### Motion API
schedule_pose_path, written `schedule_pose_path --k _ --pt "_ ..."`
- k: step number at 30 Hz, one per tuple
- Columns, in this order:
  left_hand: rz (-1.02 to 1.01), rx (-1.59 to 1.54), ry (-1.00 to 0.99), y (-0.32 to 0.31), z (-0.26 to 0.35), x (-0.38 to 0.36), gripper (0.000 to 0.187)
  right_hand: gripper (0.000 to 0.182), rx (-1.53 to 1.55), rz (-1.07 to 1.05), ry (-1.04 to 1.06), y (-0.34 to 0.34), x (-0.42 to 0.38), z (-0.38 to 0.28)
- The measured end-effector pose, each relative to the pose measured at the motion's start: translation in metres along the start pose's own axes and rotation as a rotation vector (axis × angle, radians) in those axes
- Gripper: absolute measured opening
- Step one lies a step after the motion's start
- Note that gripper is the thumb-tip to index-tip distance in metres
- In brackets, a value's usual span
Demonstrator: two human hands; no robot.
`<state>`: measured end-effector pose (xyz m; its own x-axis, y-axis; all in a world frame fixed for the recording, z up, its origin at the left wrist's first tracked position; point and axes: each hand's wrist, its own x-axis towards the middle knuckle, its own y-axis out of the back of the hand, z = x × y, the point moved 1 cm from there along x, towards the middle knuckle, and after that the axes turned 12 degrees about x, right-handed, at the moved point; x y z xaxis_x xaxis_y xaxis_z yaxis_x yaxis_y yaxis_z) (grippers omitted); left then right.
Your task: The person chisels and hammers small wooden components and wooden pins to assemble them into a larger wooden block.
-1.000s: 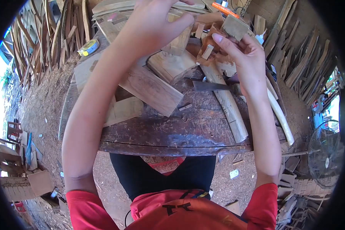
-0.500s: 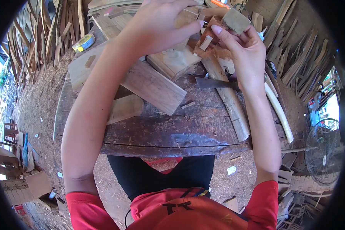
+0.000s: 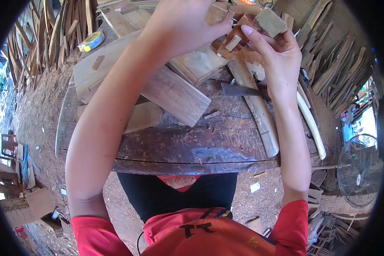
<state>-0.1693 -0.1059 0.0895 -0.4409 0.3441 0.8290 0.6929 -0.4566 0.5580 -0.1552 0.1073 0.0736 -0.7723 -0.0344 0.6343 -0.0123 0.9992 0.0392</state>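
Observation:
My right hand point(image 3: 283, 53) is closed on a reddish-brown wooden piece point(image 3: 244, 22), its thumb pressed on the face. A greyish-tan block point(image 3: 271, 22) sits at the same hand's fingers, beside that piece. A small pale wood strip point(image 3: 233, 43) shows on the reddish wood below the thumb. Above the table's far part is my left hand point(image 3: 185, 27), its thumb stretched toward the piece's left edge. The upper frame edge cuts off its other fingertips. Under my right wrist lies a dark flat blade point(image 3: 241, 90) across a long wooden stick point(image 3: 260, 117).
The worn wooden table point(image 3: 192, 147) carries several flat boards point(image 3: 177, 96) on its left. A yellow tape measure point(image 3: 91, 41) lies at the far left edge. A pale curved stick point(image 3: 313, 123) runs along the right edge. Wood strips lean behind; a fan point(image 3: 359, 175) stands at right.
The view has shifted slightly. Both hands and the reddish-brown piece sit a little further right in the picture, and the left hand is slightly higher. The right hand keeps its grip.

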Motion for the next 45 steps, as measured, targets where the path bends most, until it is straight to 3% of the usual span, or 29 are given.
schedule_pose_path --k 4,7,10,13,21,24,30,37,45 --pt "0.042 0.014 -0.029 0.000 0.000 -0.001 0.048 0.043 0.249 0.000 -0.045 -0.016 -0.002 -0.022" --pt "0.011 0.018 -0.014 -0.001 -0.001 0.001 0.047 0.051 0.058 -0.061 0.026 0.001 0.000 0.000" --pt "0.000 0.014 -0.019 0.003 0.002 0.003 0.047 0.053 0.103 -0.052 0.022 -0.002 -0.005 -0.003" --pt "0.049 0.018 -0.049 0.004 0.002 0.002 0.047 0.041 0.057 -0.033 0.076 0.003 -0.007 0.004" --pt "0.041 0.005 -0.023 0.008 0.008 -0.001 0.049 0.041 0.087 -0.076 0.005 0.008 -0.007 0.003" --pt "0.161 -0.013 -0.159 0.008 0.005 0.000 0.051 0.037 0.078 -0.056 -0.022 0.010 -0.007 -0.001" --pt "0.060 0.033 -0.178 0.011 0.009 0.000 0.044 0.039 0.091 -0.033 -0.080 0.014 -0.003 0.001" --pt "0.082 0.043 -0.214 0.007 0.005 0.002 0.034 0.041 0.109 -0.050 -0.109 0.011 -0.005 -0.003" --pt "0.054 0.084 -0.222 0.006 0.006 0.004 0.033 0.031 0.128 -0.040 -0.056 0.010 -0.006 -0.001"
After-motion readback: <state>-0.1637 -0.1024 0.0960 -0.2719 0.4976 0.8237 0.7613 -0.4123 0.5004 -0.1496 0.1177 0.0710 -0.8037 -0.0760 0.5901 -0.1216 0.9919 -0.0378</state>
